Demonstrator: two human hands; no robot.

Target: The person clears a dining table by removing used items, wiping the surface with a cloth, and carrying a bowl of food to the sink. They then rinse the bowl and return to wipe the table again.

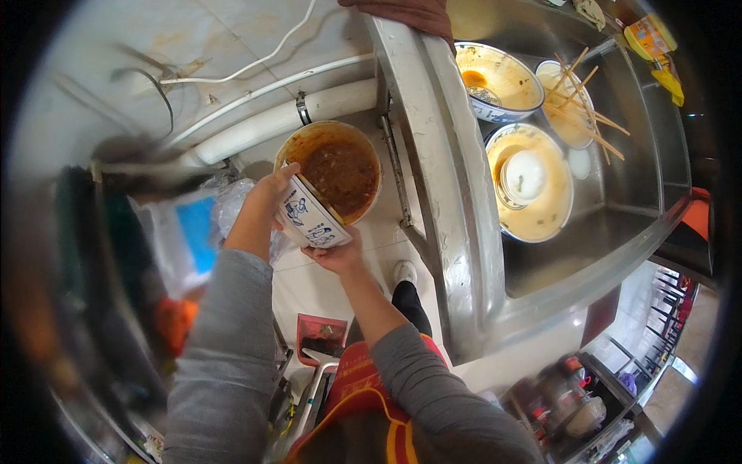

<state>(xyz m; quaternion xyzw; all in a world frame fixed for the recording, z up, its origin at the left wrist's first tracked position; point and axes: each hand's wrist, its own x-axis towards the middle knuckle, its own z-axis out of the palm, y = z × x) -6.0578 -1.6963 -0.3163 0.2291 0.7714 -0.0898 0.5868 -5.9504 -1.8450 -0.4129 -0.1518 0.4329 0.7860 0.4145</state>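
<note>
A white ceramic bowl with blue figures (310, 213) is tilted over the rim of a round bucket (374, 174) that holds brown liquid waste. My left hand (268, 194) grips the bowl's upper left edge. At its lower right edge, my right hand (339, 254) supports the rim and base. The inside of the tilted bowl is mostly hidden. To the right, in a steel sink (533, 272), lie a large soiled bowl (504, 75), another soiled bowl (550, 214) with a small white bowl (524, 174) in it, and an oval dish (579, 136) with several wooden chopsticks (603, 119) across it.
A white pipe (249, 136) runs along the wall behind the bucket. The sink's metal frame (429, 174) stands close on the right. Clear plastic bags (232, 203) are at the left. A red dustpan (322, 333) lies on the floor near me. A brown cloth (411, 14) hangs over the sink's corner.
</note>
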